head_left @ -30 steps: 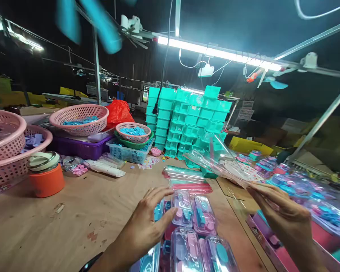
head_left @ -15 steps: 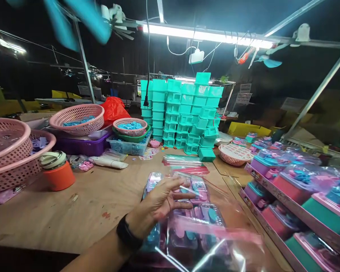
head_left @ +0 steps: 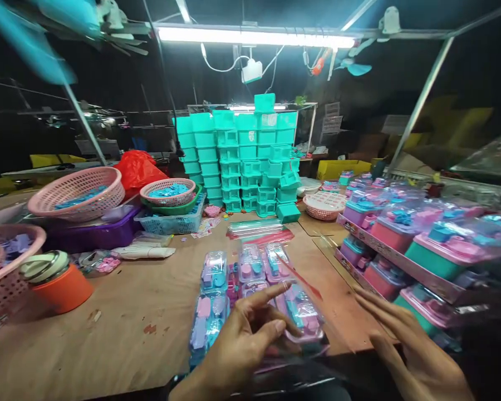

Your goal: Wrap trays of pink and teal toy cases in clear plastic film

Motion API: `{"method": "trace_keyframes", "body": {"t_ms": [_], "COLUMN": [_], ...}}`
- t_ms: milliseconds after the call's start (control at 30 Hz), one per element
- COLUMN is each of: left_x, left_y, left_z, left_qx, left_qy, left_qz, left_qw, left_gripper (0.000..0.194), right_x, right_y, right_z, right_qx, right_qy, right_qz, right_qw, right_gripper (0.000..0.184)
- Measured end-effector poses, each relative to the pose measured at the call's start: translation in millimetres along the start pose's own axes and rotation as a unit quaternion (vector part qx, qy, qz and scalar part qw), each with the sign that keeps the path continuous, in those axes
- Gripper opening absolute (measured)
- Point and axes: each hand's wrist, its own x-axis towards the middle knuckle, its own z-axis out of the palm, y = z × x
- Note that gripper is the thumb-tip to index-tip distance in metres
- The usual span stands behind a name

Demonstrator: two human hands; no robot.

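Note:
Several clear blister packs of pink, purple and teal toy pieces (head_left: 250, 264) lie in rows on the wooden table (head_left: 121, 312). My left hand (head_left: 242, 345) is at the near end of the rows. Its thumb and curled fingers pinch a clear plastic bag with a red zip strip (head_left: 307, 284), while the index finger points forward. One blister pack (head_left: 300, 314) sits inside or under that bag. To the right, my right hand (head_left: 404, 345) hovers by the table's edge with its fingers stretched out and holds nothing.
A wall of stacked teal boxes (head_left: 242, 161) stands at the back. Pink baskets (head_left: 77, 192) and an orange jar (head_left: 54, 281) are on the left. A pile of zip bags (head_left: 256, 229) lies mid-table. Shelves of boxed toy sets (head_left: 401, 239) run along the right.
The view swung right and down. My right hand brought the clear bag down from the air over the packs; now the left hand pinches it and the right hand is stretched out beside it.

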Motion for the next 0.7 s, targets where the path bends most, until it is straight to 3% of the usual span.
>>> {"method": "trace_keyframes", "body": {"t_ms": [67,133,200,267,333,367,500,633,700], "left_x": [-9.6,-16.9,-22.4,-27.0,-31.0,-32.7,-34.4,-30.1,-30.1], "left_y": [-10.8,-20.2,-28.1,-34.8,-40.6,-43.2,-51.0,-57.6,-59.9], "left_z": [4.7,4.9,1.4,-3.8,-8.5,-10.2,-12.2,-11.8,-11.4], "left_qx": [-0.008,-0.017,-0.012,-0.002,0.005,0.007,0.004,-0.02,-0.015], "left_qy": [-0.037,-0.071,-0.091,-0.096,-0.099,-0.102,-0.114,-0.14,-0.135], "left_qz": [-0.014,-0.018,-0.005,0.005,0.005,0.01,0.015,0.021,0.017], "left_qw": [0.999,0.997,0.996,0.995,0.995,0.995,0.993,0.99,0.991], "left_gripper": [0.073,0.069,0.065,0.061,0.061,0.061,0.058,0.056,0.058], "right_x": [31.9,57.2,72.0,76.0,71.9,68.2,53.6,49.2,48.9], "right_y": [-8.5,-17.6,-25.2,-30.6,-34.5,-36.2,-43.1,-48.6,-49.6], "right_z": [3.8,12.7,21.7,27.6,29.1,28.1,16.5,1.4,-3.6], "right_qx": [0.082,0.185,0.291,0.385,0.441,0.449,0.447,0.415,0.399], "right_qy": [-0.022,-0.104,-0.208,-0.296,-0.335,-0.343,-0.337,-0.279,-0.261], "right_qz": [0.063,0.105,0.134,0.174,0.213,0.227,0.255,0.267,0.268], "right_qw": [0.994,0.972,0.924,0.857,0.805,0.793,0.788,0.824,0.837], "right_gripper": [0.045,0.058,0.069,0.071,0.067,0.063,0.062,0.037,0.041]}}
